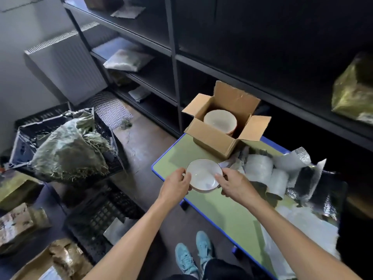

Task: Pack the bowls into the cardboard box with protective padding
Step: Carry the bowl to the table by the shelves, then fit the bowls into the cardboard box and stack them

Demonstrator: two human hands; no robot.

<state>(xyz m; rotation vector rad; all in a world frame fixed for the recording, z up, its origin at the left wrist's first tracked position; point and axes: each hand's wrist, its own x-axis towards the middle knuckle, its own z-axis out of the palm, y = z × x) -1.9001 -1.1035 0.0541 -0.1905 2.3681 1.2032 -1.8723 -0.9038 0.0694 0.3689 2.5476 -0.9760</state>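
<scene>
A white bowl (203, 174) with a thin brown rim is held above the near left corner of the green table (228, 215). My left hand (176, 184) grips its left rim and my right hand (232, 183) grips its right rim, thumbs over the edge. Behind it, at the table's far end, stands an open cardboard box (212, 141) with its flaps spread. A stack of similar bowls (220, 121) sits inside the box. Rolls of white bubble wrap (260, 166) and silver foil padding (306, 174) lie to the right of the bowl.
Dark metal shelving (175, 53) runs along the back, holding wrapped packages. On the floor to the left, black plastic crates (101, 217) hold a bag of dried greenery (68, 150). Brown parcels (22, 223) lie at the lower left. My feet in blue shoes (193, 255) stand beside the table.
</scene>
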